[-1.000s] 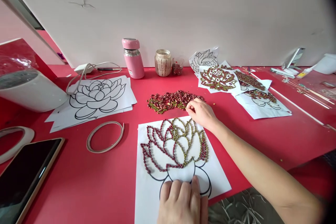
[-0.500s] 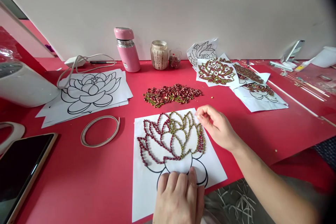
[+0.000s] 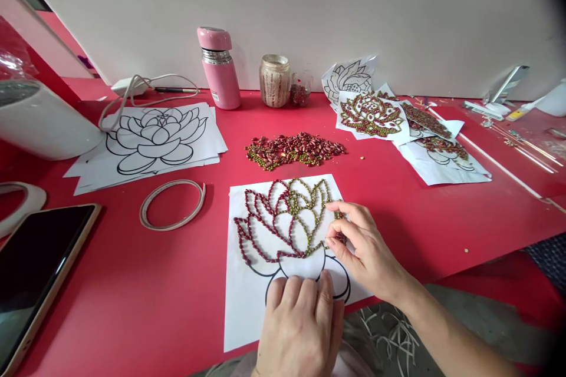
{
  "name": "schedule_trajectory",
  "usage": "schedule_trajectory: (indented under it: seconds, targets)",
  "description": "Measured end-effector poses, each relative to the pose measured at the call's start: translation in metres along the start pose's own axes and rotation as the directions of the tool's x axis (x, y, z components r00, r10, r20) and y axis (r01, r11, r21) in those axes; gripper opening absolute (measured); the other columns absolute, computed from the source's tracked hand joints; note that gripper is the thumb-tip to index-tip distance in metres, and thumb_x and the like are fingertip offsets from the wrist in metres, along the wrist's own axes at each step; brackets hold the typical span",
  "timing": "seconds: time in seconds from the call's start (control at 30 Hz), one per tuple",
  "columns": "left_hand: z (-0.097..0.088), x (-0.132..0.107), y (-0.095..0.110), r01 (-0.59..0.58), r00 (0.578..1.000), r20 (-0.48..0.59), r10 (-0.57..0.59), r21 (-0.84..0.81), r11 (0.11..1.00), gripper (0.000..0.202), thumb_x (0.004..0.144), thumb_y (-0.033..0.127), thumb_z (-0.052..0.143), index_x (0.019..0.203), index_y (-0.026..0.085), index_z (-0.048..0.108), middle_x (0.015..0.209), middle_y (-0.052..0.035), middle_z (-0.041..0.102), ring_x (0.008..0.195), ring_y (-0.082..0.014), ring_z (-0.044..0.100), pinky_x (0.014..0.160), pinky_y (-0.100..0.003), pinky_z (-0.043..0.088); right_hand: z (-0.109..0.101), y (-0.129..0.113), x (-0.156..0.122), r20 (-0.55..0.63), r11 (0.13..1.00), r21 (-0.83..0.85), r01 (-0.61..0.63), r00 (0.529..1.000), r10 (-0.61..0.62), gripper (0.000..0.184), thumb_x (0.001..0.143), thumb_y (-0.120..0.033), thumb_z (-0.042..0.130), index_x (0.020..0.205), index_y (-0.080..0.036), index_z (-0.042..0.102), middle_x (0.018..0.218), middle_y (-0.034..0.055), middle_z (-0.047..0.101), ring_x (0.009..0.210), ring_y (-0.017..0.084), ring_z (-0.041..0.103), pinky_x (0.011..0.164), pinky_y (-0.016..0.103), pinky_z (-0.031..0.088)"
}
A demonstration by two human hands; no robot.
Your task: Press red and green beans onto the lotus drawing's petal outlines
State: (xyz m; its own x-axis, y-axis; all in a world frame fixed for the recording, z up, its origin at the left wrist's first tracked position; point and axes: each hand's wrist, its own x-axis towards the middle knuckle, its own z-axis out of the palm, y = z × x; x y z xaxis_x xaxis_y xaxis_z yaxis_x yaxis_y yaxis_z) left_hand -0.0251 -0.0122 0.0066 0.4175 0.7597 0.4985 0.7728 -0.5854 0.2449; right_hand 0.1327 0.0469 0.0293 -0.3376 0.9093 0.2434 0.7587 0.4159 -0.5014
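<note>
A white sheet (image 3: 243,306) printed with a lotus outline lies in front of me. Red beans (image 3: 260,252) line its left petals, and green mung beans (image 3: 319,218) line petals on the right. Over the right-hand petals, my right hand (image 3: 369,253) has its thumb and a finger pinched together at the bean line; whatever is between the tips is too small to name. The index finger is held a little away from them. My left hand (image 3: 298,324) rests curled on the lower part of the sheet, knuckles up, its palm hidden.
Behind the sheet lies a heap of mixed beans (image 3: 294,150). A pink flask (image 3: 220,73), a jar (image 3: 275,82) and a small cup (image 3: 300,93) stand further back. Leftward are printed sheets (image 3: 154,138), a tape roll (image 3: 172,205) and a phone (image 3: 42,283). Bean-covered pictures (image 3: 375,118) lie right.
My right hand has come down and toward me, from beside the sheet's top right corner onto the right petals. My left hand stays on the sheet. The view has shifted slightly.
</note>
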Motion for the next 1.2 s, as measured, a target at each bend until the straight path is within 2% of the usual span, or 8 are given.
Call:
schedule_trajectory:
  seconds: [0.37, 0.53, 0.77, 0.97, 1.2]
  targets:
    - [-0.002, 0.0, 0.003, 0.012, 1.0, -0.01, -0.012, -0.005, 1.0, 0.025, 0.078, 0.02, 0.052, 0.1, 0.009, 0.058, 0.065, -0.0033, 0.052, 0.058, -0.0156, 0.045, 0.053, -0.031, 0.033, 0.009, -0.011, -0.003, -0.054, 0.988, -0.128, -0.087, 0.995, 0.081, 0.013, 0.081, -0.026, 0.046, 0.073, -0.021, 0.054, 0.122, 0.0085, 0.046, 0.111, 0.026, 0.042, 0.086, 0.042, 0.035]
    - [-0.001, -0.001, 0.002, 0.018, 1.0, -0.01, -0.018, -0.006, 1.0, 0.025, 0.078, 0.02, 0.052, 0.099, 0.009, 0.059, 0.063, -0.0029, 0.051, 0.058, -0.0152, 0.044, 0.053, -0.03, 0.033, 0.01, -0.012, -0.004, -0.053, 0.986, -0.123, -0.117, 0.992, 0.111, 0.009, 0.078, -0.024, 0.048, 0.072, -0.021, 0.054, 0.122, 0.0076, 0.046, 0.11, 0.026, 0.043, 0.087, 0.042, 0.034]
    - [-0.001, 0.0, 0.003, 0.024, 1.0, -0.013, -0.024, -0.006, 1.0, 0.026, 0.078, 0.02, 0.052, 0.1, 0.009, 0.058, 0.065, -0.0032, 0.052, 0.059, -0.016, 0.044, 0.054, -0.031, 0.033, 0.006, -0.01, -0.005, -0.067, 0.989, -0.065, -0.13, 0.99, 0.125, 0.014, 0.08, -0.024, 0.047, 0.071, -0.021, 0.056, 0.122, 0.007, 0.045, 0.109, 0.025, 0.043, 0.086, 0.04, 0.036]
    - [-0.001, -0.001, 0.003, 0.022, 1.0, -0.013, -0.022, -0.011, 1.0, 0.025, 0.077, 0.02, 0.053, 0.099, 0.009, 0.059, 0.064, -0.0029, 0.052, 0.058, -0.0158, 0.044, 0.054, -0.031, 0.032, 0.003, -0.002, -0.004, -0.103, 0.992, -0.042, -0.122, 0.988, 0.117, 0.006, 0.076, -0.024, 0.052, 0.074, -0.021, 0.056, 0.114, 0.0084, 0.048, 0.108, 0.025, 0.044, 0.089, 0.04, 0.036]
    - [0.0, -0.001, 0.003, 0.021, 1.0, -0.018, -0.021, -0.019, 1.0, 0.026, 0.077, 0.02, 0.054, 0.1, 0.008, 0.058, 0.064, -0.0028, 0.051, 0.058, -0.0159, 0.044, 0.053, -0.031, 0.032, 0.003, -0.003, 0.002, -0.051, 0.992, -0.058, -0.11, 0.993, 0.107, 0.004, 0.075, -0.023, 0.053, 0.076, -0.02, 0.055, 0.117, 0.0087, 0.045, 0.11, 0.026, 0.042, 0.089, 0.041, 0.036]
